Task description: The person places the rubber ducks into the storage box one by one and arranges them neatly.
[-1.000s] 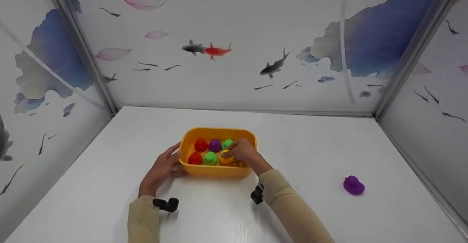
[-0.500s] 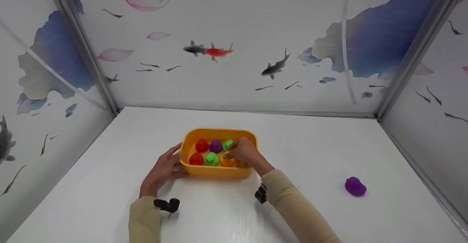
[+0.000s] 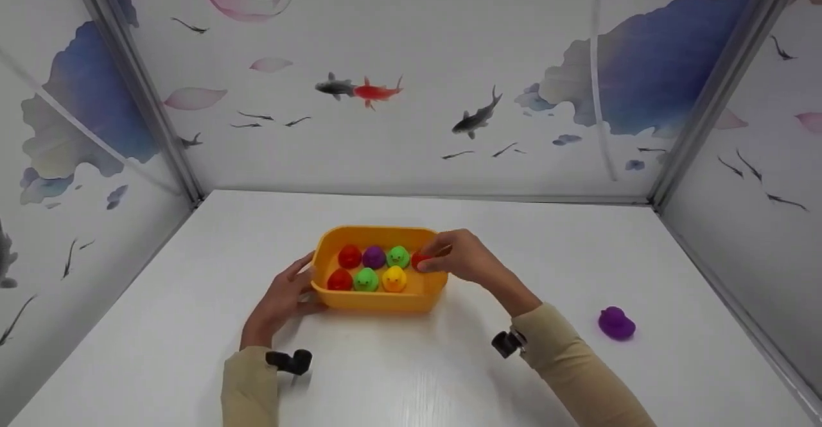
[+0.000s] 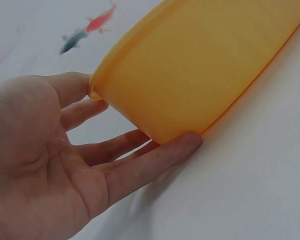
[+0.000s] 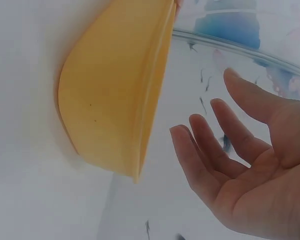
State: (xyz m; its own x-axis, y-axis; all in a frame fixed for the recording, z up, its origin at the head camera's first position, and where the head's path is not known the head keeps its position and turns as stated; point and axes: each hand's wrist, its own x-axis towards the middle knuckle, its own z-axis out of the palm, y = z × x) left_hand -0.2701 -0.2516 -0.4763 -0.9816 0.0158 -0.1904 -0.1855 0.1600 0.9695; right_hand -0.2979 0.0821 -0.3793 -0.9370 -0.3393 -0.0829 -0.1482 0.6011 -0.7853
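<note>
A yellow-orange plastic tub (image 3: 379,302) stands on the white table with two rows of small rubber ducks in it. In the back row are a red duck (image 3: 350,256), a purple one, a green duck (image 3: 397,257) and another red duck (image 3: 419,260) at the right end. The front row has a red, a green and a yellow duck (image 3: 394,279). My left hand (image 4: 65,150) holds the tub's left end, fingers at the rim and one digit along its lower side. Over the right rim, my right hand (image 3: 463,257) has its fingers apart and nothing between them; it partly covers the right-end red duck.
A purple duck (image 3: 617,323) lies alone on the table to the right. White panels (image 3: 424,157) printed with fish and leaves enclose the table at the back and sides. Each wrist wears a small black camera (image 3: 507,343).
My right hand has let go of the yellow duck in the front row and moved right and up to the tub's right rim, uncovering the right-end red duck. The left hand stays put.
</note>
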